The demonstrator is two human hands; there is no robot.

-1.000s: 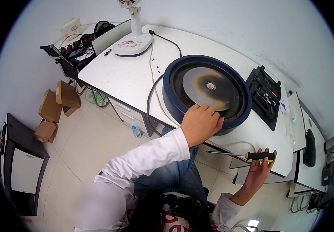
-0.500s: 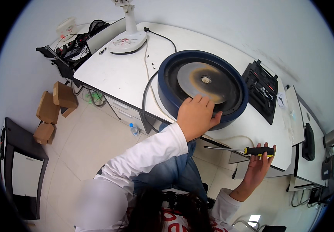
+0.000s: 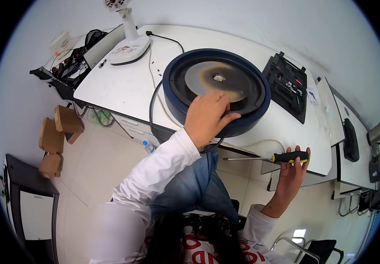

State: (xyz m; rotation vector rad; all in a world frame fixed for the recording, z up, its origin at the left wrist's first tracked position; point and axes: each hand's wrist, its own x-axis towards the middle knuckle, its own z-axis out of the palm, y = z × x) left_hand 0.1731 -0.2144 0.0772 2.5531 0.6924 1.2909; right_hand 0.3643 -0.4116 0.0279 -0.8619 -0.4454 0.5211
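A round, dark blue electric appliance (image 3: 170, 94) lies on the white table, its deep rim around a black ring. Inside it sits a metal disc (image 3: 193, 80) with brown scorch marks and a hole at the centre. My left hand (image 3: 207, 114) reaches over the near rim, fingers bent at the disc's lower edge and thumb along the rim; its fingertips are partly hidden. To the right, past the table's front edge, my right hand (image 3: 292, 169) holds a screwdriver (image 3: 291, 157) by its black and yellow handle. The long shaft points left, apart from the appliance.
A black tool case (image 3: 286, 86) lies unfolded right of the appliance. A white fan base (image 3: 129, 49) stands at the back left of the table (image 3: 110, 90). Black and pale cables run beside the appliance. Cardboard boxes (image 3: 52, 136) and a water bottle (image 3: 148, 147) stand on the floor.
The view has shifted, so the table and appliance appear further left and higher. My left hand stays at the disc's near edge. My right hand keeps the screwdriver in much the same pose.
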